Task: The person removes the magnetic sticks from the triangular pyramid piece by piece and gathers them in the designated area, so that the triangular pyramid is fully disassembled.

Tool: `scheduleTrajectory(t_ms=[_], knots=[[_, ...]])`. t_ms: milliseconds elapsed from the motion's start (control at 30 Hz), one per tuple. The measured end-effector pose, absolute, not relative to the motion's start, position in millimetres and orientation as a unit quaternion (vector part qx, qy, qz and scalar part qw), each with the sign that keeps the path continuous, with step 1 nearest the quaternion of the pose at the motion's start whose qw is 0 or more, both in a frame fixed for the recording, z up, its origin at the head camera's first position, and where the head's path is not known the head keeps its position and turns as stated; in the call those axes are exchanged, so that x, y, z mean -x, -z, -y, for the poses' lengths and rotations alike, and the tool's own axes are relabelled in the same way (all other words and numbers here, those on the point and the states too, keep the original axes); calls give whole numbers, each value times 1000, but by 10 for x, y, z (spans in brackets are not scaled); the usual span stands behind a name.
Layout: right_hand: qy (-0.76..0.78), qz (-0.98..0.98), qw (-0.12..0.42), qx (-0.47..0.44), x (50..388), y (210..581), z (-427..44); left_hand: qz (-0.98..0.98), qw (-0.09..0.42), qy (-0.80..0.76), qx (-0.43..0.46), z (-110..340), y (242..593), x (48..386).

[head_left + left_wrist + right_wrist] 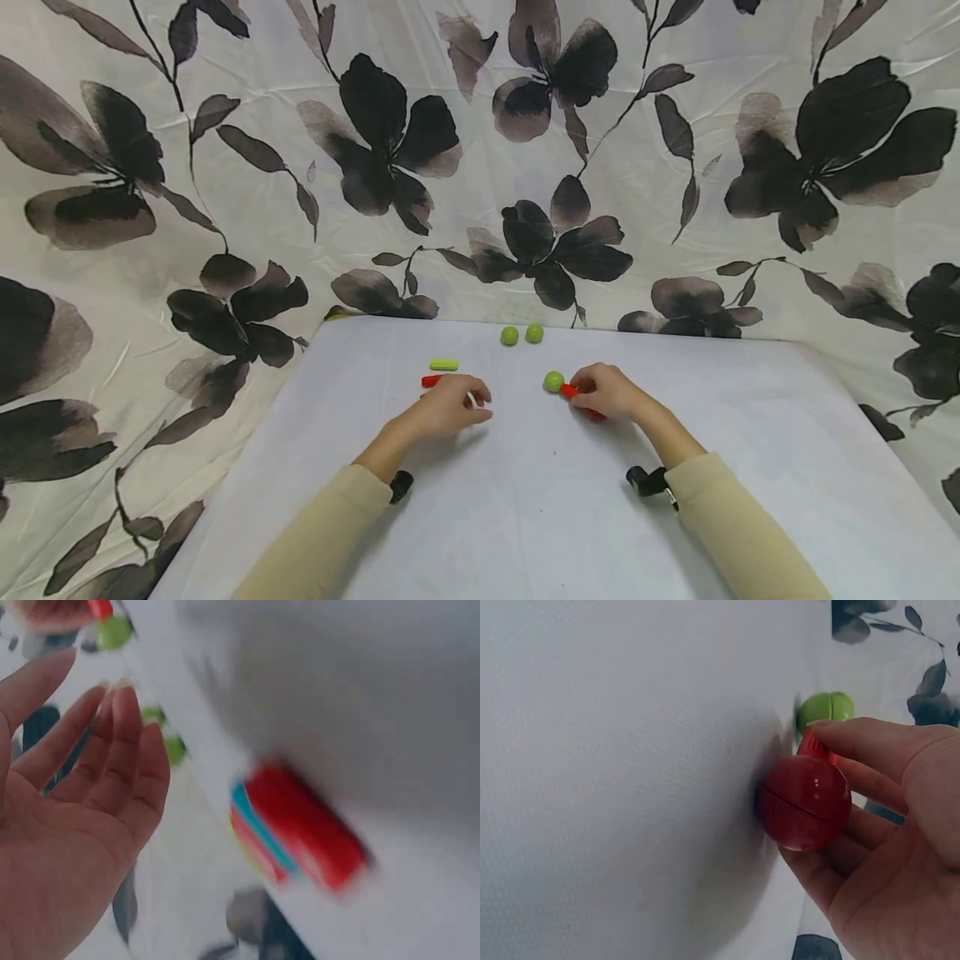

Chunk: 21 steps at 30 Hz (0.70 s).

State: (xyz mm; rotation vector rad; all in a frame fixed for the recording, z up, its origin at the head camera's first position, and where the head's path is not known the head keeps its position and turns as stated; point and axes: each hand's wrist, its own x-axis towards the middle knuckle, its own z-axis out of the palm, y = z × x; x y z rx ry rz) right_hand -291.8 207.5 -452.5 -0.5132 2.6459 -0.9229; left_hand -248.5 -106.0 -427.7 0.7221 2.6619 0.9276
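My right hand (609,392) holds a red piece (805,802) with a seamed, round end and a narrower part. In the head view its tip is beside a green ball (553,382); I cannot tell whether they touch. Over the table's left part is my left hand (82,787), fingers loosely extended, holding nothing. Beneath and beside it lie red blocks (307,825) with a blue strip (262,827) between them, blurred in the left wrist view. The head view shows one red block's end (431,382) past the hand, with a yellow-green block (443,365) just behind.
Two more green balls, a left one (509,336) and a right one (534,333), sit near the far edge of the white table (510,517). Behind the table hangs a floral cloth (450,250). Dark wrist devices show at both sleeves.
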Motion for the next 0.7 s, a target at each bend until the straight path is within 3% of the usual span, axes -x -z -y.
scheduleTrajectory(t_ms=[133,300,700], knots=[[319,-916,145,194,2889,4524,-2084,-901,145,-328,-244,708,4380,2607],[320,-915,142,202,2868,4521,-2083,-904,136,-334,-228,402,4487,2752],[325,-907,139,229,2840,4537,-2084,-910,137,-329,-210,84,4618,2914]])
